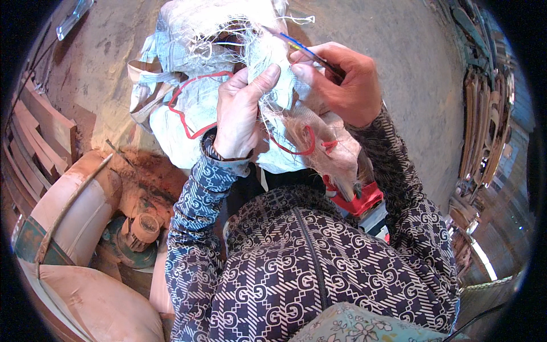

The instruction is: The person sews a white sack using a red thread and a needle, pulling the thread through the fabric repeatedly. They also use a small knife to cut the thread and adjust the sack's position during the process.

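A white woven sack [194, 23] with frayed strands and a ragged hole spreads out in front of me. Red cord [181, 114] runs in a bent line across it. My left hand [242, 111] is closed on the sack's cloth, its thumb lying on top near the loose threads. In my right hand [347, 82] is a thin, dark, stick-like tool [302, 48] with blue and yellow on its shaft. Its slim end points up and left at the frayed edge. Below this hand hangs a pinkish fibrous piece of cloth [336, 157] with red cord through it.
Filled, dusty sacks [74, 199] and a round, dust-covered machine part [134, 239] stand at the left. Wooden planks [37, 131] lie beyond them. Curved wooden pieces [476, 125] are stacked at the right. A clear plastic bottle [74, 18] lies at the far left.
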The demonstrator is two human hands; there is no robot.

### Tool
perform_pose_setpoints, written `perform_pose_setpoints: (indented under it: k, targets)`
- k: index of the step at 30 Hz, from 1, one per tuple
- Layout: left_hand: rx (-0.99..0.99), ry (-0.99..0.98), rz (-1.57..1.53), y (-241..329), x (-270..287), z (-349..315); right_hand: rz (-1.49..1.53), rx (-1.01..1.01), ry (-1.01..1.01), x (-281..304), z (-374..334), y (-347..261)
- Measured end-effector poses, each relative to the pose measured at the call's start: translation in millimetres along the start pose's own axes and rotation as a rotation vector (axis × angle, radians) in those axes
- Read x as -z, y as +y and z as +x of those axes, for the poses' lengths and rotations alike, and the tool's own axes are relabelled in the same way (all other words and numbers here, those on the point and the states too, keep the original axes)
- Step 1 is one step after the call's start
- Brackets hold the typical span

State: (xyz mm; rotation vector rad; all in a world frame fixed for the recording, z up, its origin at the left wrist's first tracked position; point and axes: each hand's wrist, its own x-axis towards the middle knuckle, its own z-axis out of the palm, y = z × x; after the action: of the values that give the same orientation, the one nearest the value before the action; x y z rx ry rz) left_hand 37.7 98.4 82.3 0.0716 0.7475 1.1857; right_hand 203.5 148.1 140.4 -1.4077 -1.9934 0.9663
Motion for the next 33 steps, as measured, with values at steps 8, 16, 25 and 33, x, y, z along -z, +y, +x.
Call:
perform_pose_setpoints:
  k: [8,16,25,33]
  targets:
    - [-0.083,0.012,0.188,0,4,1,-0.171,0.168,0.071,-10,6,-1]
    - [-0.1,0.032,0.179,-1,1,-3,-0.02,-0.006,0.105,-23,-7,6]
    - [-0.016,-0.015,0.023,3,0,0,0.198,-0.134,0.089,-2,-13,-3]
    - [0.019,-0.115,0.054,0,14,10,0.206,-0.008,0.082,-17,-5,18]
